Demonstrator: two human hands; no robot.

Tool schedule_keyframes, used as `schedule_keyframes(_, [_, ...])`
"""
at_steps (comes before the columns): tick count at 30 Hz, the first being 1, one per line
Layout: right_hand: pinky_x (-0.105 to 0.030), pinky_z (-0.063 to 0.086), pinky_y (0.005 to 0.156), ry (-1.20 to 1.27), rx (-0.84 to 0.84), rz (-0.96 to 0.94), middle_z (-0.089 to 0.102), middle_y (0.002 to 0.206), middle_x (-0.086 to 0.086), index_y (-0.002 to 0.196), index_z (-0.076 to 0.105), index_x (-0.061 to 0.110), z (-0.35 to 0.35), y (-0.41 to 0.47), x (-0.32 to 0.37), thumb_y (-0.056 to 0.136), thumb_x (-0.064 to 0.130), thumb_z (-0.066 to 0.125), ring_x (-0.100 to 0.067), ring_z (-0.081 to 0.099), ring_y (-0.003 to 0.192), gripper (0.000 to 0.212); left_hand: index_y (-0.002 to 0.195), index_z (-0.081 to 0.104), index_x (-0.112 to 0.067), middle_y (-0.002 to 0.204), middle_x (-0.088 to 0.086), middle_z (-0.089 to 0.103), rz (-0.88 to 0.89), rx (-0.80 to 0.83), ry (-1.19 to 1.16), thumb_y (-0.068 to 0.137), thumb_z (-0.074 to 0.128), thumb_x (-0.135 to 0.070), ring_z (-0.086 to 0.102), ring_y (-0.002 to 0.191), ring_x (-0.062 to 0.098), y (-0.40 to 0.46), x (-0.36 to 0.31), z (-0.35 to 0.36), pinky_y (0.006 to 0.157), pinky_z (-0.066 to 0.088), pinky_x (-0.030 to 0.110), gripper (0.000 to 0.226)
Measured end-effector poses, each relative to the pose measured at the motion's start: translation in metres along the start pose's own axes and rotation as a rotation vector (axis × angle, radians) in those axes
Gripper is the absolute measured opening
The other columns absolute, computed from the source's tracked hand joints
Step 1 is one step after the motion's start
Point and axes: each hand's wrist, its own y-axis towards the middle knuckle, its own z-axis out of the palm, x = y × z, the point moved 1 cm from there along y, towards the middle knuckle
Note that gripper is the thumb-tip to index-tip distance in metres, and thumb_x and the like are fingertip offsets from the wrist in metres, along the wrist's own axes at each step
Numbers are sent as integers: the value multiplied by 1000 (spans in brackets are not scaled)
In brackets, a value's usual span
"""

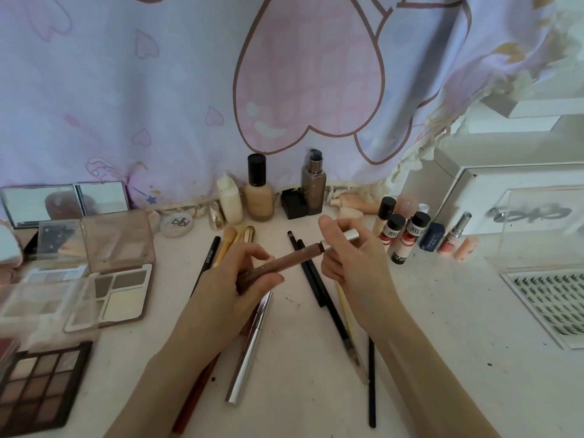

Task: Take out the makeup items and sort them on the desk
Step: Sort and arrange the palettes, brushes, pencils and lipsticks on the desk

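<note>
A person holds a brown tube of lip or brow colour (284,259) in both hands above a white desk (442,327), just in front of the foundation bottle (259,197) that stands at the back edge. The left hand (240,273) is clenched round the tube's lower end, thumb laid along it; the right hand (350,254) pinches the silver cap (344,237) at the upper end, with the fingers curled over it. Whether the cap is seated or part-way off cannot be told.

Below the foundation bottle, pencils and brushes lie fanned across the desk, a silver mascara wand (249,346) among them. Left of the bottle sit open eyeshadow palettes (117,292), with a mirror (63,203) behind them. Right of the bottle a row of small bottles and lip tints (407,230) stands upright beside a clear acrylic box (537,235), with a tray of false lashes (550,308) nearer the camera.

The sorting looks well advanced, with like items already grouped. The risk lies with the cap: a loose one could slip from the pinch and roll among the pencils, or let colour smear the desk. A careless reach to the right of the foundation bottle could also topple the upright tints like skittles.
</note>
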Motion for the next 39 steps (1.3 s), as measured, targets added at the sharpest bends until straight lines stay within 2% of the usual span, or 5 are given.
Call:
schedule_keyframes(4, [-20,27,45,63,1,-19,34,46,10,76,54,12,-2,1,1,88,14,61,-8,28,42,13,76,49,-36,69,-16,59,37,1,23,72,46,-57,53,51,2,-2,-4,0,47,38,6,22])
schedule_keyframes(9, [-20,34,48,126,7,-42,47,55,5,81,59,13,-7,5,2,86,6,61,-9,39,47,9,74,50,-38,65,-25,57,52,-34,82,87,53,-28,52,52,-2,0,-2,-2,47,36,4,17])
schedule_keyframes(26, [-20,35,52,261,56,-129,48,59,6,98,59,9,-5,2,5,92,5,51,-8,41,55,11,76,48,-34,48,-4,44,-5,-59,25,92,39,-31,46,45,8,2,4,2,43,34,13,18])
schedule_keyframes(35, [-11,41,54,-250,232,-231,62,61,15,93,68,10,18,-15,-14,88,9,60,1,52,54,9,86,47,-36,57,-5,46,6,38,-118,81,30,-54,44,49,4,-1,4,4,49,36,14,24])
schedule_keyframes(39, [-16,50,73,-358,216,-283,68,82,9,88,65,21,19,-20,-10,86,8,63,-3,63,78,13,89,48,-45,75,-12,57,107,50,4,92,48,-27,53,72,0,-1,6,4,65,40,7,18])
